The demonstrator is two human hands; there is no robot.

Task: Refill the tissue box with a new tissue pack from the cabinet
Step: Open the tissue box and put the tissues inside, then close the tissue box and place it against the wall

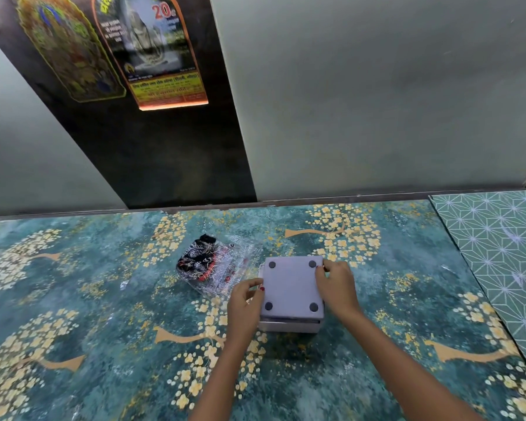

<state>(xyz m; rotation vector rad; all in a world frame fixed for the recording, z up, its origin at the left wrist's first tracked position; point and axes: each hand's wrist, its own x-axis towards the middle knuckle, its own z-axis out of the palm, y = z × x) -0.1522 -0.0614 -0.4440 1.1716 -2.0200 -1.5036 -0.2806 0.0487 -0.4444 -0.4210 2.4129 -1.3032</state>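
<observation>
A pale grey tissue box [290, 291] lies upside down on the teal flowered tabletop [104, 299], its flat base with dark round feet facing up. My left hand [245, 302] grips the base's left edge. My right hand [336, 287] grips its right edge, fingers near the far right corner. A thin gap shows between base and box body along the near side. Just left of the box lies a crumpled clear plastic wrapper [216, 265] with black and red print. No tissues are visible.
A grey-green wall rises behind the table with a dark panel [152, 147] carrying two posters. A green mat with a white geometric pattern [498, 253] covers the right end of the table.
</observation>
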